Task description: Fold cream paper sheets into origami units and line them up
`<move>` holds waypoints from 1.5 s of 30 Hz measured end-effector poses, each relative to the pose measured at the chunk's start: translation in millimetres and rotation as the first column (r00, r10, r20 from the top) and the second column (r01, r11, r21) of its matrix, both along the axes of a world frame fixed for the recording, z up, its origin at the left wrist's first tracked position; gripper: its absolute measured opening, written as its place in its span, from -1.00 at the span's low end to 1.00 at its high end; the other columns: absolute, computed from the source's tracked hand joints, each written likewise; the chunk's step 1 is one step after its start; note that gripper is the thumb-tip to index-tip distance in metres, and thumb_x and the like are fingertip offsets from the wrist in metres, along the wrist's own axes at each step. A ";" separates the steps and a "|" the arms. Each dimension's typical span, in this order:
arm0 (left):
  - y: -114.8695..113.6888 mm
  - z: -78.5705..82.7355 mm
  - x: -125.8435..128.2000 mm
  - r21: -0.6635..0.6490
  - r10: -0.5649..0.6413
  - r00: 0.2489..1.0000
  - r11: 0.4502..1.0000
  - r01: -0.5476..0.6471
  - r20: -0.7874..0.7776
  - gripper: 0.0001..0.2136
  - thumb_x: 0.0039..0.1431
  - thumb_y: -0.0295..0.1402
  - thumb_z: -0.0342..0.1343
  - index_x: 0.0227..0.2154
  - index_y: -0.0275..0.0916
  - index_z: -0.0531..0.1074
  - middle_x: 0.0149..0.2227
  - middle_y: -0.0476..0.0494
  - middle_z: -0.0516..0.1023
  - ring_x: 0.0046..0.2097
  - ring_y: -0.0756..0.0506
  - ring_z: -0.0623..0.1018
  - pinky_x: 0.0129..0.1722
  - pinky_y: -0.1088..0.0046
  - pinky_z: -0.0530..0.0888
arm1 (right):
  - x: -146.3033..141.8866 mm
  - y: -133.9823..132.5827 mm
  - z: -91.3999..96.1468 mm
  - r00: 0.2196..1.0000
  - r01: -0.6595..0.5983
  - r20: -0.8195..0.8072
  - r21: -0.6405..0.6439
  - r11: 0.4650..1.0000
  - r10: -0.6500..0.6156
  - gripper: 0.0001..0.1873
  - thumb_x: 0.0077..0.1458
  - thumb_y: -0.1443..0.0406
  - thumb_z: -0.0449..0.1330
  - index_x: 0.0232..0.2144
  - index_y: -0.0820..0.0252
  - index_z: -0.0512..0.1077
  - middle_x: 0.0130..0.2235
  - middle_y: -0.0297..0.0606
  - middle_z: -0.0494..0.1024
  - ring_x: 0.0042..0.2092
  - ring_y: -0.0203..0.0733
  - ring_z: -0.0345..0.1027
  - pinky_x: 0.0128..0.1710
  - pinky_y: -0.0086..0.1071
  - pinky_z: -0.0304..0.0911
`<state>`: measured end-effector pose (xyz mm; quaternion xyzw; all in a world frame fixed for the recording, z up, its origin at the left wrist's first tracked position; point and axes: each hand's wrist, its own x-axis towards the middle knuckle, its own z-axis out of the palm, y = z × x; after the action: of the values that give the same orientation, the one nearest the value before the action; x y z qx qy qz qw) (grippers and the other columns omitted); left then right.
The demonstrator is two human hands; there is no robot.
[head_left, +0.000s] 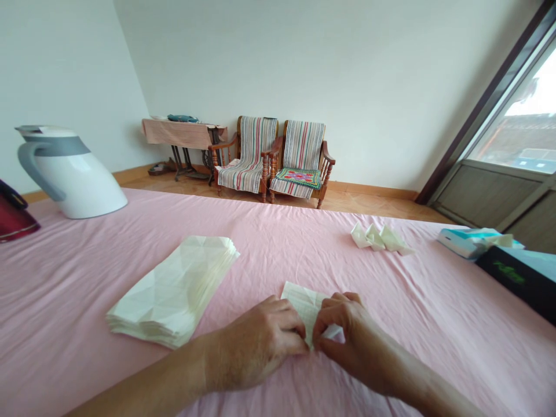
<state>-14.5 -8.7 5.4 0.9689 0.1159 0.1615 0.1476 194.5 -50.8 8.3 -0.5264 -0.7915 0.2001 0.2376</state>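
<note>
Stack (pixel 174 289) left of grip, near left hand (pixel 256 344): elbow could nudge it askew. Both hands pinch sheet (pixel 304 301) on cloth (pixel 434 324); right hand (pixel 343 330) fingertips on near edge. Thin paper may tear or crease crooked. Folded pieces (pixel 380 237) beyond, well apart.

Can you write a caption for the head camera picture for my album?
Left hand and right hand pinch a white paper sheet on the pink tablecloth, beside a paper stack.
</note>
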 end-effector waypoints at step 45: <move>-2.0 2.0 2.5 0.096 0.006 0.997 0.995 0.001 -0.071 -0.83 0.36 -0.48 -0.05 -0.17 -0.18 0.44 -0.14 -0.05 0.53 -0.02 -0.12 0.41 -0.01 0.32 0.33 | -5.0 22.0 14.5 0.986 0.021 0.164 -0.164 0.986 0.006 -0.81 -0.25 0.44 0.30 -0.49 0.12 0.44 -0.47 -0.47 0.51 -0.33 -0.28 0.32 -0.23 -0.38 -0.04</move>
<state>-12.1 -10.7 7.4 0.9798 0.1145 0.1326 0.0963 189.5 -28.7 22.7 -0.5621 -0.7870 0.2198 0.1280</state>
